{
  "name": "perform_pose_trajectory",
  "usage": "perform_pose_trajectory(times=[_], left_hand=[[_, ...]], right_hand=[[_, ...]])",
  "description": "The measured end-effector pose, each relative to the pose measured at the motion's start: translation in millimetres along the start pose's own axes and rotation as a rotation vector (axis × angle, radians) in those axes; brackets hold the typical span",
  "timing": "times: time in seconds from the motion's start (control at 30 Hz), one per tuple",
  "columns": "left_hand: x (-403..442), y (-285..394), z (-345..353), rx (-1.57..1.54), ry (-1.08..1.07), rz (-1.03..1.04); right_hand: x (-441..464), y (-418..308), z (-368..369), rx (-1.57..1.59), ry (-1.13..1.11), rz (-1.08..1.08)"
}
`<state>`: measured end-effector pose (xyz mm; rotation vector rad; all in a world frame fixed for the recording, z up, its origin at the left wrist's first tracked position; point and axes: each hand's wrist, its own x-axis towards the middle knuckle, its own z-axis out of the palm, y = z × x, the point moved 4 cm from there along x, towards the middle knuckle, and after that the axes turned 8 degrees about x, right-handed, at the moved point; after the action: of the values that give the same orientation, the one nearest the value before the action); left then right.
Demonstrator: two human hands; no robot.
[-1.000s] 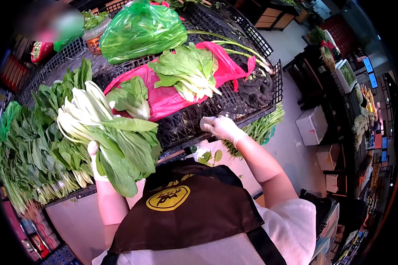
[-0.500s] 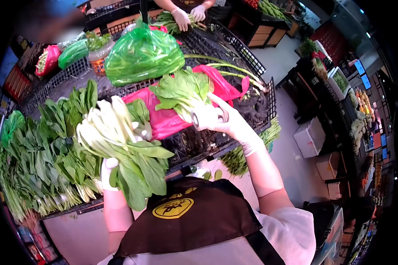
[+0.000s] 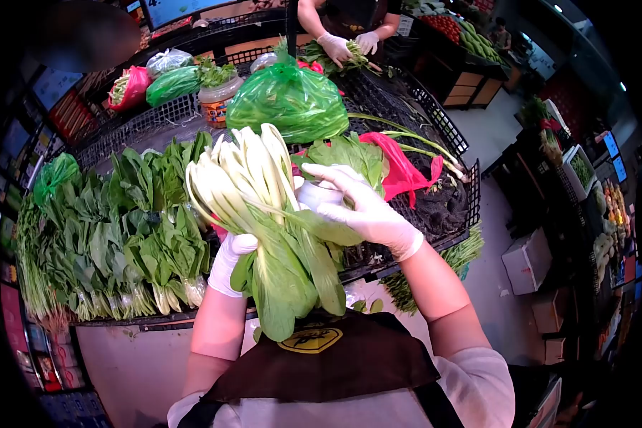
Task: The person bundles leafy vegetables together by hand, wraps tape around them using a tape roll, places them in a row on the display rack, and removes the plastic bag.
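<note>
Green bunch (image 3: 282,235): up in the head view, over the near edge of the surface (image 3: 473,203), white stems up, leaves hanging toward the apron (image 3: 335,371).
Feel: looks light, with soft leaves and crisp stems that could snap; best held gently where stems meet leaves.
Left hand (image 3: 233,262): gripping the bunch from beneath, thumb up, arm bent.
Right hand (image 3: 374,217): curled round a white roll (image 3: 317,195) beside the stems, wrist tilted inward.
</note>
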<state>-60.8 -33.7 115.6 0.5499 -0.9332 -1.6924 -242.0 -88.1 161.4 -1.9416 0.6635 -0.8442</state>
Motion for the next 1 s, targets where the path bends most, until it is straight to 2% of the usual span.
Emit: perform_pose_trajectory(times=[0.1, 0.23, 0.3, 0.37, 0.4, 0.43, 0.5, 0.53, 0.63, 0.73, 0.83, 0.9, 1.0], left_hand=[[-3, -8, -11, -0.065, -0.005, -0.034], [-18, -7, -14, -0.132, 0.023, -0.048], [-24, 3, 1, -0.376, -0.079, -0.040], [-29, -4, -8, -0.188, 0.078, 0.014], [-27, 1, -5, -0.227, 0.040, 0.018], [-25, 8, 0, -0.265, 0.002, 0.020], [-26, 12, 0, -0.218, 0.083, 0.048], [-23, 19, 1, -0.191, 0.033, 0.125], [-16, 20, -27, 0.008, 0.016, 0.066], [0, 27, -35, 0.315, -0.003, 0.019], [13, 29, -25, 0.497, 0.009, 0.049], [19, 31, -11, 0.512, 0.046, 0.119], [21, 25, -14, 0.491, 0.102, 0.120]], right_hand=[[3, 1, 5, -0.160, -0.102, -0.131], [5, 0, 6, -0.412, -0.198, -0.160], [11, 10, -4, -0.423, -0.171, -0.123], [17, 9, -13, -0.401, -0.114, -0.005], [17, 14, -15, -0.383, -0.002, -0.064], [17, 28, -19, -0.335, -0.024, -0.005], [15, 49, -32, -0.238, -0.070, 0.116], [16, 38, -39, -0.221, 0.021, 0.057], [17, -22, -58, -0.108, 0.143, -0.082], [23, -89, -37, -0.197, -0.086, -0.386], [34, -92, -1, -0.435, -0.129, -0.547], [47, -73, 7, -0.430, -0.152, -0.482], [53, -46, 14, -0.405, -0.002, -0.453]])
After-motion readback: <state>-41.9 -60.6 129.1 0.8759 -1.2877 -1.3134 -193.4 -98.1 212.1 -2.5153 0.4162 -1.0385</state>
